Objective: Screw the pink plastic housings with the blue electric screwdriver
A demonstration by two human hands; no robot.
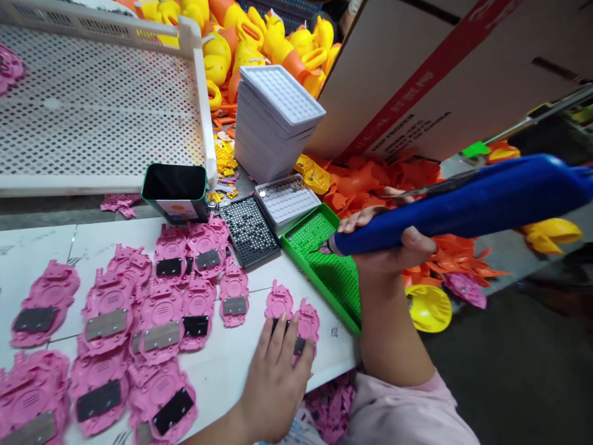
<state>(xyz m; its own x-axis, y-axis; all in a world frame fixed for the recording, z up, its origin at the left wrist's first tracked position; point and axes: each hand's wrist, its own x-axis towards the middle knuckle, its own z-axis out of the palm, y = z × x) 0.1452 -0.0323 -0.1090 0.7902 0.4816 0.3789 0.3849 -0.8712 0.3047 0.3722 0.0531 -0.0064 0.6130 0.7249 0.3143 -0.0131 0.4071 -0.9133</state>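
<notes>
My right hand (pixel 393 256) is wrapped around a blue power screwdriver (pixel 472 201). Its tip points left, over a green perforated tray (pixel 340 287). With fingers stretched out, my left hand (pixel 275 383) rests on two pink plastic casings (pixel 279 301) lying side by side near the table's front edge. Its fingers partly hide the dark plates on them. Just to the left lies another pink casing (pixel 234 296) with a grey plate screwed on. More pink casings (pixel 160 309) with black or grey plates lie in piles across the left of the white table (pixel 231 358).
Behind the casings are a dark green-rimmed container (pixel 173 201), a black perforated tray (pixel 250 232), a white tray holding small metal pieces (pixel 287 201) and a tall tray stack (pixel 273 130). A white crate (pixel 115 105), yellow toy parts (pixel 273 37) and a cardboard box (pixel 430 74) stand beyond.
</notes>
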